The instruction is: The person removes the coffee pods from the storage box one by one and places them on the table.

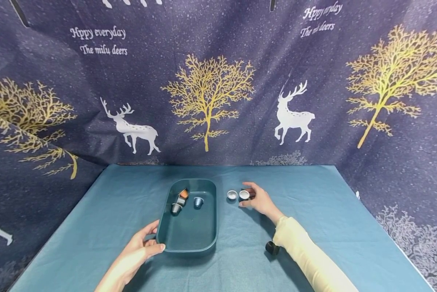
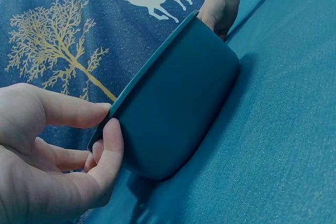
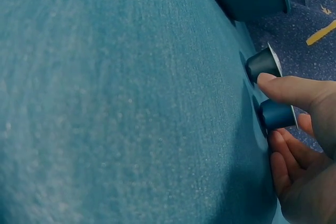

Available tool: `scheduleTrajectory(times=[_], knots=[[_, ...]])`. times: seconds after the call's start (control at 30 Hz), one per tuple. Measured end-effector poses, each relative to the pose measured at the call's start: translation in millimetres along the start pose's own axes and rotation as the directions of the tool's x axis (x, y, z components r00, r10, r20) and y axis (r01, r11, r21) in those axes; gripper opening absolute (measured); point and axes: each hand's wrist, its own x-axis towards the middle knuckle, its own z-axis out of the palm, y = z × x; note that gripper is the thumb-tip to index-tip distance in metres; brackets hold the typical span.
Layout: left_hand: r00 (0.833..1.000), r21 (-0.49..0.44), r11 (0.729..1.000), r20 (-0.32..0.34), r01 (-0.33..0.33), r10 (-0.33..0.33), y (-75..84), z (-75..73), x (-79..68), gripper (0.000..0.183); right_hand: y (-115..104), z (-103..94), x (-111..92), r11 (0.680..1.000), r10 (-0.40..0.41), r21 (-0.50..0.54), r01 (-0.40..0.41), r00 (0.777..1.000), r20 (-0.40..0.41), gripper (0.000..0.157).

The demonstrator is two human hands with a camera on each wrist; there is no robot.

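Note:
My left hand [image 1: 140, 247] pinches the rim of a dark teal rectangular tray [image 1: 189, 248] at its near left corner, thumb on one side and fingers curled under the edge. Around a blue coffee capsule [image 3: 277, 115] my right hand [image 1: 260, 200] spreads its thumb and fingers, with the capsule standing foil lid up on the cloth between them. Just left of it stands a dark green coffee capsule [image 3: 262, 65], lid up too; the right thumb overlaps it in the right wrist view.
Inside the tray lie an orange capsule [image 1: 184, 194], a silver one [image 1: 181, 200], a grey one [image 1: 176, 209] and a blue one [image 1: 198, 202]. A black capsule [image 1: 272, 247] lies beside the right sleeve. A patterned curtain [image 1: 218, 158] hangs behind the cloth-covered table [image 1: 83, 227].

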Motion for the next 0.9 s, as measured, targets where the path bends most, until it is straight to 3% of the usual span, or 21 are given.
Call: scheduleTrajectory(times=[0.23,0.63,0.9], knots=[[1.0,0.001,1.0,-0.006,-0.009,0.009,0.5,-0.1,-1.0,0.08,0.6,-1.1,1.5,1.0,-0.029,-0.008,0.029,0.999,0.017,0.082],[1.0,-0.003,1.0,-0.008,0.005,-0.005,0.7,-0.3,-0.5,0.081,-2.1,-17.2,1.4,0.995,-0.104,0.03,0.1,0.983,0.153,0.086],[1.0,0.002,1.0,-0.004,0.019,-0.019,2.3,-1.0,-1.1,0.081,-23.7,-30.1,8.3,0.998,-0.052,-0.023,0.057,0.982,0.183,0.088]])
